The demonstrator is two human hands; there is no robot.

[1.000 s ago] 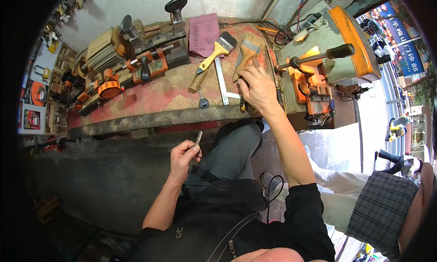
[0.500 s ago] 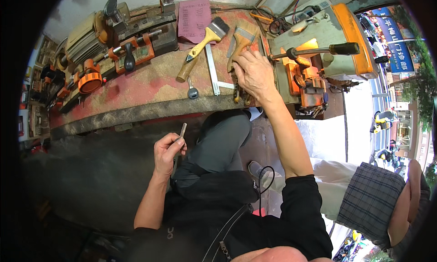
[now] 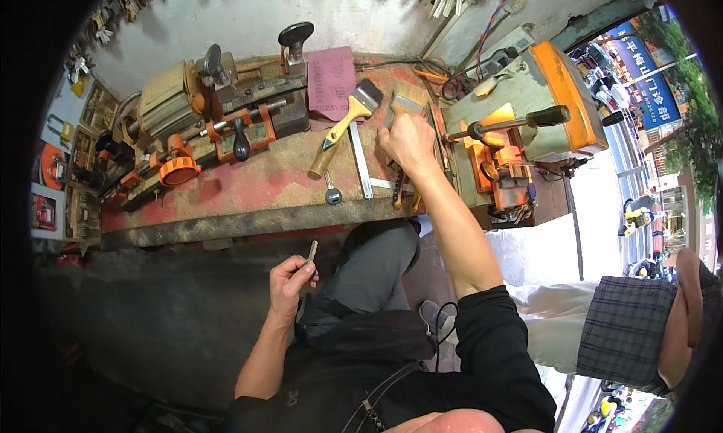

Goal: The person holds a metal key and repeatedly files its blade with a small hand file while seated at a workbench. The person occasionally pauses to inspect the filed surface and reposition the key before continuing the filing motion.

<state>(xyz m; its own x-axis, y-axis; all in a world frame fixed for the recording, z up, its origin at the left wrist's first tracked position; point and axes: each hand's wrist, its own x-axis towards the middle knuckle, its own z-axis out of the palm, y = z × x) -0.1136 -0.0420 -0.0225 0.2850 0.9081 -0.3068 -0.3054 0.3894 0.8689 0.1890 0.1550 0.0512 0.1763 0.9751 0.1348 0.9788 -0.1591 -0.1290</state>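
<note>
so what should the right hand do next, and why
Probably lift the wide brush gently off the bench: the right hand is closed over its handle, while the left hand pinches a slim metal piece clear of the bench's edge.

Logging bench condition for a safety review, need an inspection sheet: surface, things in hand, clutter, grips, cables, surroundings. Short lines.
Surface: red bench top, coated with tan dust.
Things in hand: small metal piece, held off the bench; wooden-handled brush, on the bench, handle mostly covered.
Clutter: yellow-handled brush, metal measuring tool, black-headed key, reddish sheet.
Grips: left grip pinches the metal piece; right grip is curled over the wooden-handled brush, exact hold hidden.
Cables: red and blue wires at the wall, behind the green-and-orange machine.
Surroundings: another person at right; street beyond.
</note>
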